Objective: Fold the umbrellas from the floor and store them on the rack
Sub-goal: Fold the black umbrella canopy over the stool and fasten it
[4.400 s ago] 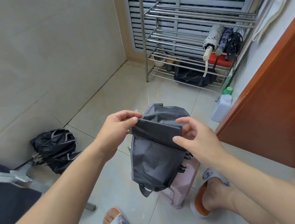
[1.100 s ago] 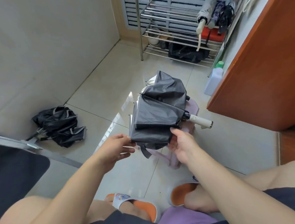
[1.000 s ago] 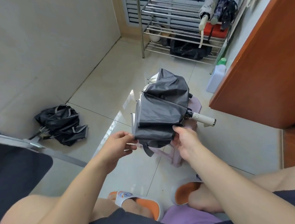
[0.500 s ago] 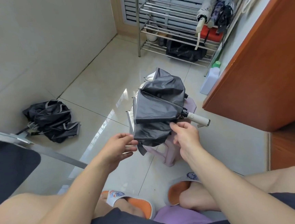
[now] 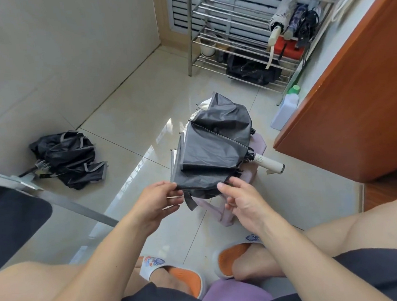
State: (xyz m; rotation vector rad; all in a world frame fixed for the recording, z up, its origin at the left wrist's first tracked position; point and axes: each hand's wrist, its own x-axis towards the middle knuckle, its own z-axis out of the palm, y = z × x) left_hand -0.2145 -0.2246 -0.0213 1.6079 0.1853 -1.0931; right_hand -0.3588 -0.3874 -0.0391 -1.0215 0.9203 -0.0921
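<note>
A dark grey folding umbrella (image 5: pixel 213 149) with a cream handle (image 5: pixel 267 162) lies across a small pink stool (image 5: pixel 224 208) in front of me, its canopy partly pleated. My left hand (image 5: pixel 160 201) pinches the near left edge of the canopy. At the near right edge my right hand (image 5: pixel 241 200) pinches the fabric with thumb and fingers. A second black umbrella (image 5: pixel 69 156) lies crumpled on the floor at the left. The steel rack (image 5: pixel 236 22) stands at the back, with three folded umbrellas (image 5: pixel 293 19) leaning on its right side.
A white bottle with a green cap (image 5: pixel 285 109) stands on the floor beside an orange-brown cabinet (image 5: pixel 360 88) on the right. A black bag (image 5: pixel 250 70) lies on the rack's lowest shelf. A grey metal frame (image 5: pixel 60 200) slants across the floor at the left. My sandalled feet are below.
Both hands have shifted along the canopy's near edge, and the left hand has now taken hold of the fabric. The umbrella stays on the stool. The camera has moved slightly.
</note>
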